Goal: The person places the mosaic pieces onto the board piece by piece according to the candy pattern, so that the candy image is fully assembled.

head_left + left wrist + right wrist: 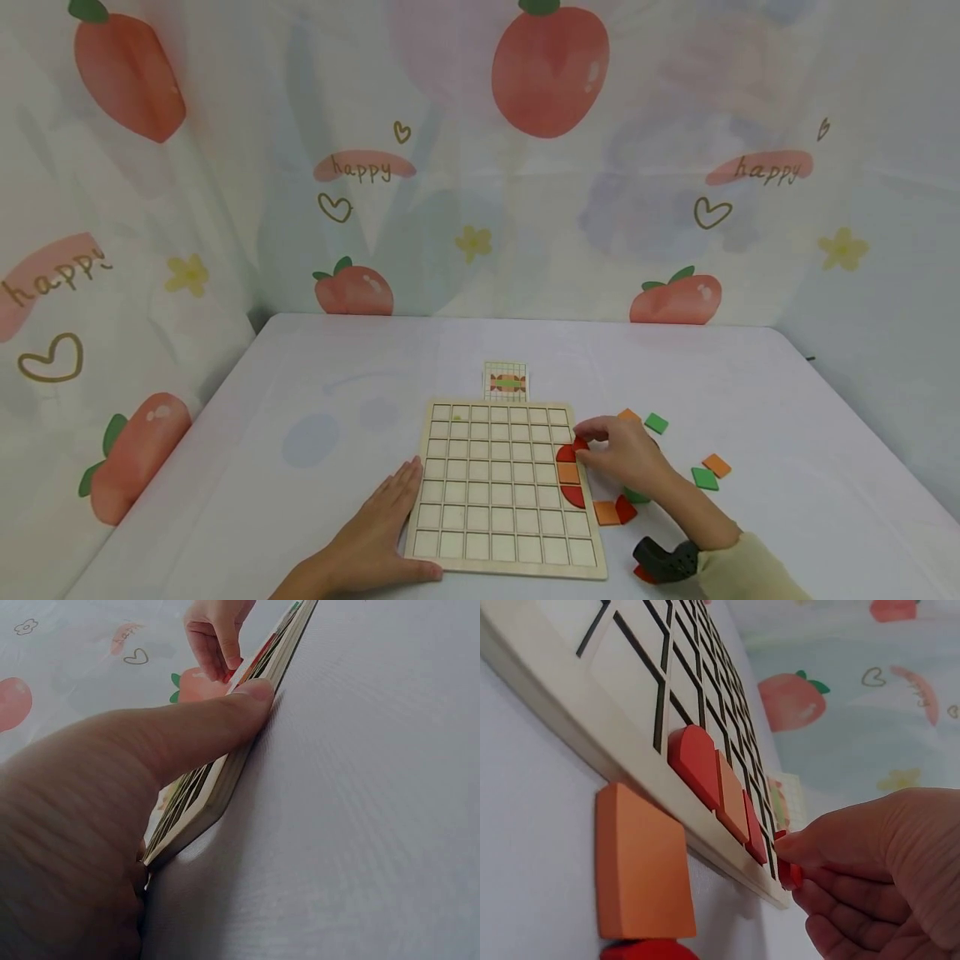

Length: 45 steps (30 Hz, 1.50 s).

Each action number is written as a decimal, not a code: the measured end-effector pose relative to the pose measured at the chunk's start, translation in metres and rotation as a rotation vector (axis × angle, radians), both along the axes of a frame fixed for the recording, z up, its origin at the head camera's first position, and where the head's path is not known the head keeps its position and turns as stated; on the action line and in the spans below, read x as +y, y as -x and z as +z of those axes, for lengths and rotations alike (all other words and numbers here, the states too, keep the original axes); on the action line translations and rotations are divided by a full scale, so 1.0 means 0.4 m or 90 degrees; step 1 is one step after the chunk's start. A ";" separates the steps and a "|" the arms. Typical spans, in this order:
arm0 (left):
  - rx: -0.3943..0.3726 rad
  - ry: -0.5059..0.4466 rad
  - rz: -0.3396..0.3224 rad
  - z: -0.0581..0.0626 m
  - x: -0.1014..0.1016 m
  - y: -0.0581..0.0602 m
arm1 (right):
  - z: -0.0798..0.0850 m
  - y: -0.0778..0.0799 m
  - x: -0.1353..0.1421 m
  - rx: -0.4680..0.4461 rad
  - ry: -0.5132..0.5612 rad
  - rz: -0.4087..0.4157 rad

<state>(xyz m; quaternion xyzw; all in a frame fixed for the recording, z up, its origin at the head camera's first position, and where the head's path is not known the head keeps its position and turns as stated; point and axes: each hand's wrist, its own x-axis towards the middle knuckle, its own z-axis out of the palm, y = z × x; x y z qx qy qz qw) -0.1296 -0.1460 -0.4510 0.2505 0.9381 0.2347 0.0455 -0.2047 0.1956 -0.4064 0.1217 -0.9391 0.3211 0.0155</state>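
Observation:
A wooden grid board (510, 570) lies on the table. My left hand (375, 525) rests at its near left corner, fingers straight along the left side, thumb against the front edge. At the board's right edge, my right hand (626, 454) pinches a small red piece (789, 871) between thumb and fingers, close over the frame. In the rightmost column sit a red rounded piece (573, 497), an orange square (568, 472) and another red piece (565, 454), one behind the other. The fingertips partly hide the held piece's shape.
Behind the board lies a pattern card (506, 382) with a printed grid. Loose tiles lie to the right, including an orange square (607, 513), a red piece (626, 509) and a green tile (705, 478). A black wrist device (663, 560) overlaps another red piece.

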 end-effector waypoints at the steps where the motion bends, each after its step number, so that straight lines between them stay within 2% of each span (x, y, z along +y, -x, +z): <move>1: 0.000 0.000 0.001 -0.001 0.000 0.000 | 0.000 0.001 -0.003 -0.001 0.002 0.003; 15: 0.012 -0.002 -0.008 -0.003 -0.002 0.000 | -0.006 0.015 -0.048 0.002 0.018 0.030; 19: 0.010 -0.006 -0.003 -0.004 -0.001 0.000 | -0.011 0.021 -0.056 -0.006 0.035 0.051; 31: 0.011 -0.002 -0.008 0.000 0.002 0.000 | -0.022 0.031 -0.075 -0.010 0.016 0.091; 39: 0.009 -0.003 -0.006 0.005 0.001 -0.001 | -0.020 0.037 -0.075 0.008 0.008 0.151; 45: 0.000 -0.001 -0.004 0.006 0.000 -0.001 | -0.022 0.041 -0.080 0.012 -0.001 0.167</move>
